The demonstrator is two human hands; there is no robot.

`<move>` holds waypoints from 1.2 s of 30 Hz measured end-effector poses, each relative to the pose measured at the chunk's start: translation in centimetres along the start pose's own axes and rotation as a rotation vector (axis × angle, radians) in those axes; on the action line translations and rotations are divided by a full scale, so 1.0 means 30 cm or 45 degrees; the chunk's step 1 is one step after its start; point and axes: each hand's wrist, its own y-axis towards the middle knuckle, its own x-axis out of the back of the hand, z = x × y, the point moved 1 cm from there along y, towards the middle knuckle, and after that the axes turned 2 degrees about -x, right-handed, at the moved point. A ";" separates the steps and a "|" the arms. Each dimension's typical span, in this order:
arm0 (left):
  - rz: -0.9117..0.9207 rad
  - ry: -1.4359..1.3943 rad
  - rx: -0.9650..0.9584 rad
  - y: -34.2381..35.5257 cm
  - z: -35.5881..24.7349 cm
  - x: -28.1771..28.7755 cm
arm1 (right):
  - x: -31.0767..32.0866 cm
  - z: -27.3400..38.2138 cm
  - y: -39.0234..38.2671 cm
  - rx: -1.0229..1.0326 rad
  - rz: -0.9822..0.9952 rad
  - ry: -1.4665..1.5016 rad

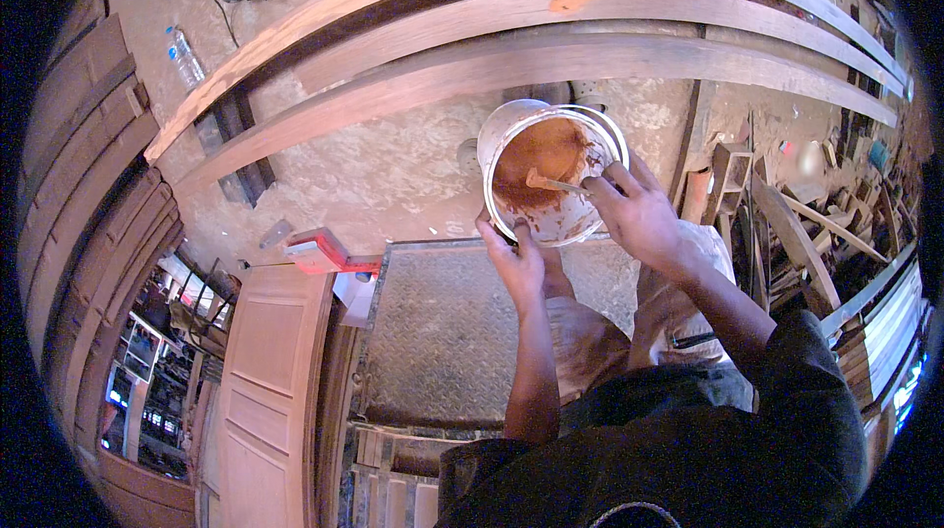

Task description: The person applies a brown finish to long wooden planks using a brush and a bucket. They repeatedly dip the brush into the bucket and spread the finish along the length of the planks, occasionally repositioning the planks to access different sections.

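A white plastic bucket (511, 135) smeared inside with reddish-brown paste is held up in front of me. My left hand (513, 261) grips its near rim from below. My right hand (637, 211) holds a thin wooden stick (557, 184) whose flat end dips into the brown paste (541, 159) in the bucket. Both forearms come up from the lower edge, above my knees in dusty light trousers.
Long curved wooden planks (511, 61) lie across the dusty floor beyond the bucket. A metal tread plate (442, 331) lies below, a wooden door panel (265, 371) to its left. A plastic bottle (185, 58) lies at upper left; wood scraps and frames (787, 213) crowd the right.
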 end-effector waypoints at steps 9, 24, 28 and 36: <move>-0.067 -0.017 0.001 0.040 0.092 0.061 | 0.089 0.082 0.008 0.174 0.032 0.847; -0.287 -0.328 0.254 0.052 0.232 0.004 | -0.011 -0.551 0.645 0.049 -0.350 -0.243; -0.303 -0.403 0.351 0.041 0.196 -0.005 | 0.006 -0.628 0.681 0.080 -0.332 -0.530; -0.296 -0.244 0.309 0.010 0.248 0.006 | 0.147 -0.548 0.611 -0.348 -0.111 -0.701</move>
